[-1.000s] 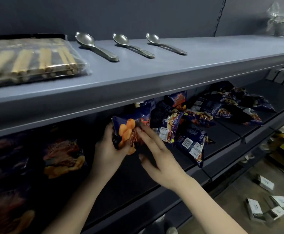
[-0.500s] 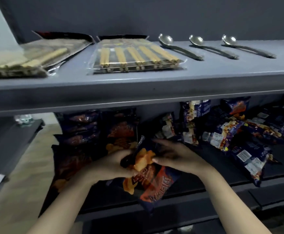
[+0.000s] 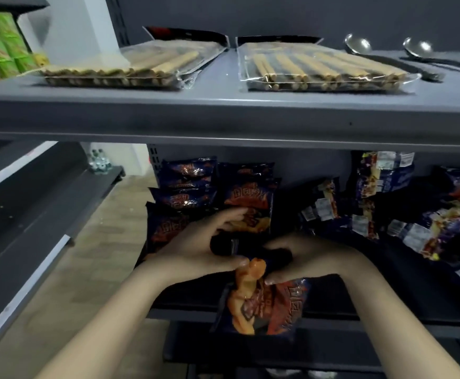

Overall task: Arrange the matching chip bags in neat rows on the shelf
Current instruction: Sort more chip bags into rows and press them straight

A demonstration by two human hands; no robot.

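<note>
As chip bag (image 3: 261,305) hangs off shelf edge (image 3: 387,321); left hand (image 3: 196,250), right hand (image 3: 310,258) pinching top.

Dark-blue chip bag (image 3: 261,305) with orange print, hanging upright off the shelf (image 3: 332,315) edge, matching bags (image 3: 212,195) standing in rows behind

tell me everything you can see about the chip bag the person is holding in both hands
The chip bag is glossy dark blue film printed with orange chips and red-orange lettering. It hangs upright past the lower shelf's front edge, slightly crumpled. The left hand and right hand pinch its top. Matching bags stand behind it.
</note>
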